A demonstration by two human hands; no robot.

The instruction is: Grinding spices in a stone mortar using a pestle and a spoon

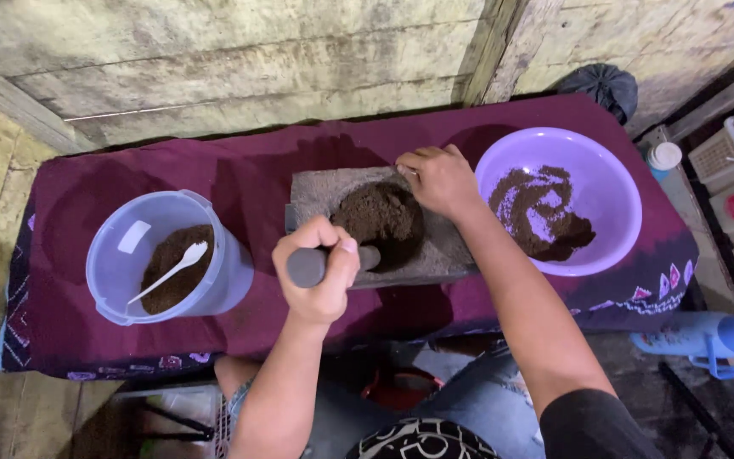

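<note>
- Nearest to my lens, the left hand (320, 270) is wrapped in a fist around a dark grey stone pestle (309, 266), fingers pressed together over the handle, whose blunt end sticks out on the thumb side.
- Just beyond that fist sits the flat grey stone mortar (316, 189), and the pestle's far end reaches into the mound of brown powder (380, 217) in its hollow.
- Across the mortar, I see the right hand (442, 180) resting on the far rim, fingers curled and held close; I cannot tell whether they pinch anything, since the fingertips are turned away from me.
- Brown powder lies directly beside the right hand, between the two hands.
- Right of the right hand, a purple plastic bowl (618, 174) holds a smear of darker brown powder.
- Left of the left hand, well apart from it, a pale blue tub (116, 255) holds more brown powder with a white plastic spoon (173, 270) lying in it.
- Under everything, a maroon cloth (248, 170) covers the low table.
- Far right of both hands, a blue bottle (707, 336) lies on its side on the floor.
</note>
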